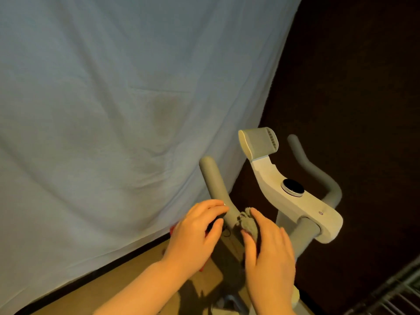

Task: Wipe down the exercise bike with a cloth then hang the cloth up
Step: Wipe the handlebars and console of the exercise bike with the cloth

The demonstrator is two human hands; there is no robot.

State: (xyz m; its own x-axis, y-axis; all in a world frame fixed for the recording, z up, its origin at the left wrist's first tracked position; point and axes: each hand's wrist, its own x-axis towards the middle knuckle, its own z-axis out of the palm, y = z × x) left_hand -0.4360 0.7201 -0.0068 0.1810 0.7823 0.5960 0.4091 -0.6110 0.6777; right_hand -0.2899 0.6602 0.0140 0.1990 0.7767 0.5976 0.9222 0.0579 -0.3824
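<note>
Gripping a crumpled grey cloth (248, 223) between thumb and fingers, the right hand (270, 253) presses it against the lower stretch of the bike's left handlebar (218, 187). Just left of the cloth, the left hand (195, 233) curls round the same bar, thumb and fingertips closed on it. Beyond the hands the bar rises to a rounded grey tip. To the right of it sits the white console (302, 201) with a round black dial (292, 187), and above that a grey holder (259, 142) tilted upward. The right handlebar (318, 173) curves up behind the console. A pale blue sheet (113, 110) hangs behind the left handlebar; a wire rack (391, 296) shows at the far lower right of the bike.
</note>
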